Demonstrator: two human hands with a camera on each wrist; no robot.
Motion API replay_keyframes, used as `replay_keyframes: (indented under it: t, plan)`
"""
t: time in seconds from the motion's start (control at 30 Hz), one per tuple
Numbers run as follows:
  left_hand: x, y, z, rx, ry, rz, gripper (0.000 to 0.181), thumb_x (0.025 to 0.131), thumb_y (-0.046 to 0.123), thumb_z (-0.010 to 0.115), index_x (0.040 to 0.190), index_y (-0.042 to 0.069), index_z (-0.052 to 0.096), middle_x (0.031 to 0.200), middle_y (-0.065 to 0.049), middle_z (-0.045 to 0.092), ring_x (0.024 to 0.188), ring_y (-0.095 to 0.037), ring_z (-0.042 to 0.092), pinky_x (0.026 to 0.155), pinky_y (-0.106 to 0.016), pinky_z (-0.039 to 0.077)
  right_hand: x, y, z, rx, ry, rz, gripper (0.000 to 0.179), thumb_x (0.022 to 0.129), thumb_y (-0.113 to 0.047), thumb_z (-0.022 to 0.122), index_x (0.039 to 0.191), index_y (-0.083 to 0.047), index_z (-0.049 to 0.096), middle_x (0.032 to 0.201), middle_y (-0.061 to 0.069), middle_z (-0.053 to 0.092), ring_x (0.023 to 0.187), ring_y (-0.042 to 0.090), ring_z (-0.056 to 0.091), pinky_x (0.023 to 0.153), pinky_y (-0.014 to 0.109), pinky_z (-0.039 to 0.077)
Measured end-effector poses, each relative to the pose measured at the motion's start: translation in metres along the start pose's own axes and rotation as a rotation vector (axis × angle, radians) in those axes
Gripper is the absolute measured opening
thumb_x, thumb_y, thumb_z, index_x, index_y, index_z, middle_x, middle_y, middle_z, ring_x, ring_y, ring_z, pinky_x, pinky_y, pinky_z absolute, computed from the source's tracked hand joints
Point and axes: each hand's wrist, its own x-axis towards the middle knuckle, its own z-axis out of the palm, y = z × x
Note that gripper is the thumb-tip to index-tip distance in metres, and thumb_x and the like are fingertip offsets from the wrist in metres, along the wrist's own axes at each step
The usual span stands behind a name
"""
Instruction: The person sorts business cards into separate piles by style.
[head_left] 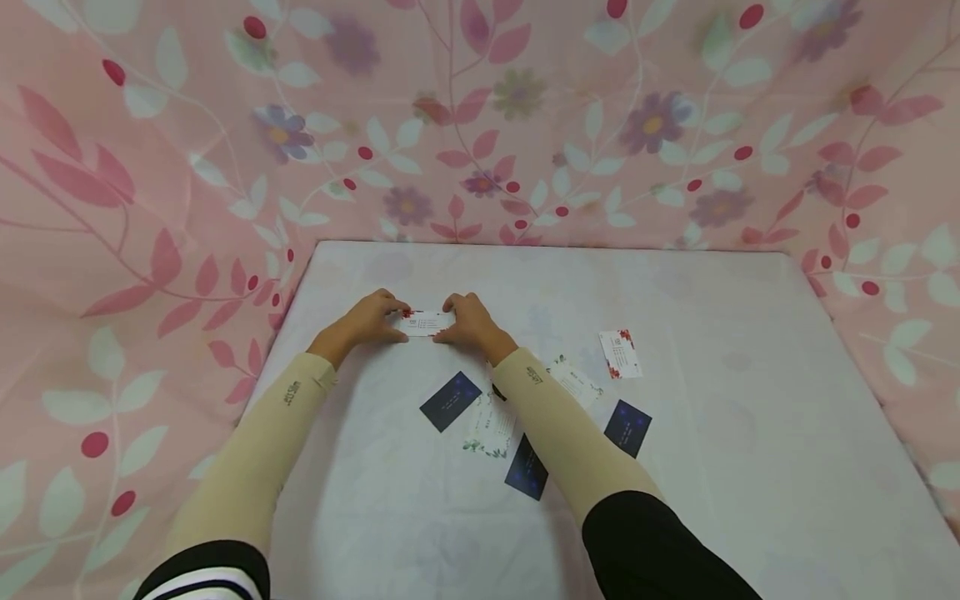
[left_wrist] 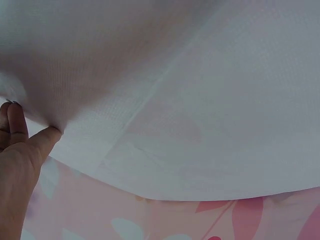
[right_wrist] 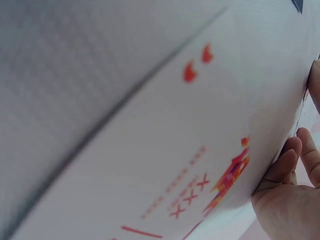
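Observation:
Near the far left part of the table, a white business card (head_left: 425, 323) with red flowers lies lengthwise between my hands. My left hand (head_left: 367, 321) holds its left end, thumb and fingers at the near and far corners. At the other end my right hand (head_left: 472, 325) grips it in the same way. In the left wrist view, fingertips of the left hand (left_wrist: 22, 145) come down at the white cloth. The right wrist view has the right hand (right_wrist: 285, 200) at its right side, fingers bent. A white card with red print (right_wrist: 170, 150) looms large there.
Close to the right forearm lie dark blue cards (head_left: 450, 401), (head_left: 528, 469), (head_left: 628, 427) and white cards with green leaves (head_left: 491, 427), (head_left: 576, 382), some partly covered by the sleeve. A white card with red flowers (head_left: 620, 354) lies farther right. Pink floral cloth (head_left: 480, 125) hangs behind the white table (head_left: 750, 500).

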Motion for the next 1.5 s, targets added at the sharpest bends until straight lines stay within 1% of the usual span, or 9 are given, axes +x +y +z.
replay_keyframes:
  t: [0.13, 0.67, 1.0, 1.1, 1.2, 1.3, 1.37, 1.43, 1.5]
  plan:
    - [-0.001, 0.003, -0.002, 0.001, -0.031, -0.031, 0.063, 0.079, 0.027, 0.084, 0.134, 0.005, 0.061, 0.129, -0.023, 0.052, 0.116, -0.036, 0.052, 0.105, -0.053, 0.041, -0.001, 0.001, 0.000, 0.002, 0.000, 0.003, 0.058, 0.079, -0.032, 0.084, 0.125, -0.008, 0.058, 0.114, 0.009, 0.051, 0.102, 0.021, 0.048, 0.097, 0.035, 0.045]
    - [0.002, 0.005, -0.004, -0.033, -0.040, -0.049, 0.063, 0.079, 0.025, 0.084, 0.132, 0.003, 0.059, 0.127, -0.023, 0.051, 0.116, -0.036, 0.051, 0.104, -0.053, 0.040, 0.002, 0.002, 0.001, 0.012, 0.005, 0.020, 0.062, 0.079, -0.032, 0.084, 0.129, -0.009, 0.056, 0.117, 0.010, 0.050, 0.101, 0.021, 0.048, 0.097, 0.034, 0.045]
    - [0.002, 0.006, -0.004, -0.037, -0.052, -0.075, 0.063, 0.080, 0.025, 0.084, 0.135, 0.006, 0.058, 0.130, -0.021, 0.049, 0.116, -0.035, 0.049, 0.105, -0.052, 0.040, 0.001, 0.003, 0.000, 0.010, 0.000, 0.022, 0.066, 0.081, -0.035, 0.082, 0.133, -0.009, 0.053, 0.118, 0.010, 0.050, 0.103, 0.021, 0.049, 0.097, 0.034, 0.045]
    - [0.005, 0.008, -0.005, -0.043, -0.044, -0.064, 0.063, 0.080, 0.025, 0.083, 0.135, 0.006, 0.058, 0.130, -0.021, 0.049, 0.116, -0.035, 0.049, 0.106, -0.051, 0.039, 0.000, 0.005, -0.008, 0.023, -0.013, 0.026, 0.070, 0.081, -0.037, 0.082, 0.136, -0.008, 0.051, 0.119, 0.010, 0.051, 0.104, 0.021, 0.049, 0.097, 0.034, 0.046]
    - [0.006, 0.006, -0.004, -0.046, -0.040, -0.053, 0.065, 0.080, 0.026, 0.083, 0.136, 0.005, 0.057, 0.131, -0.022, 0.050, 0.119, -0.036, 0.050, 0.107, -0.052, 0.039, -0.001, 0.006, -0.016, 0.041, -0.058, 0.020, 0.078, 0.080, -0.042, 0.081, 0.141, -0.009, 0.046, 0.120, 0.010, 0.052, 0.105, 0.021, 0.050, 0.098, 0.036, 0.046]
    - [0.004, 0.002, -0.004, -0.058, -0.025, -0.048, 0.068, 0.081, 0.029, 0.082, 0.138, 0.006, 0.054, 0.135, -0.023, 0.052, 0.125, -0.037, 0.049, 0.109, -0.053, 0.037, -0.003, 0.007, -0.025, 0.053, -0.110, -0.019, 0.088, 0.078, -0.045, 0.082, 0.147, -0.011, 0.039, 0.126, 0.012, 0.053, 0.110, 0.023, 0.051, 0.100, 0.038, 0.046]
    - [0.000, 0.000, -0.005, -0.054, -0.006, -0.036, 0.072, 0.084, 0.034, 0.078, 0.144, 0.006, 0.048, 0.142, -0.023, 0.049, 0.133, -0.039, 0.044, 0.113, -0.055, 0.033, -0.007, 0.007, -0.030, 0.032, -0.113, -0.075, 0.096, 0.076, -0.049, 0.083, 0.151, -0.013, 0.035, 0.135, 0.013, 0.050, 0.119, 0.024, 0.051, 0.105, 0.039, 0.044]
    - [-0.005, 0.001, -0.007, -0.025, 0.023, -0.036, 0.077, 0.088, 0.042, 0.072, 0.150, 0.009, 0.040, 0.151, -0.024, 0.040, 0.140, -0.043, 0.036, 0.115, -0.060, 0.026, -0.013, 0.007, -0.037, -0.019, -0.073, -0.142, 0.104, 0.073, -0.055, 0.082, 0.154, -0.016, 0.029, 0.148, 0.014, 0.042, 0.132, 0.027, 0.045, 0.111, 0.044, 0.040]
    - [-0.011, 0.004, -0.010, 0.010, 0.062, -0.041, 0.083, 0.090, 0.051, 0.065, 0.155, 0.014, 0.030, 0.159, -0.025, 0.025, 0.145, -0.047, 0.023, 0.116, -0.066, 0.016, -0.020, 0.008, -0.047, -0.084, -0.001, -0.200, 0.112, 0.071, -0.060, 0.081, 0.157, -0.019, 0.023, 0.159, 0.013, 0.027, 0.143, 0.031, 0.035, 0.115, 0.051, 0.033]
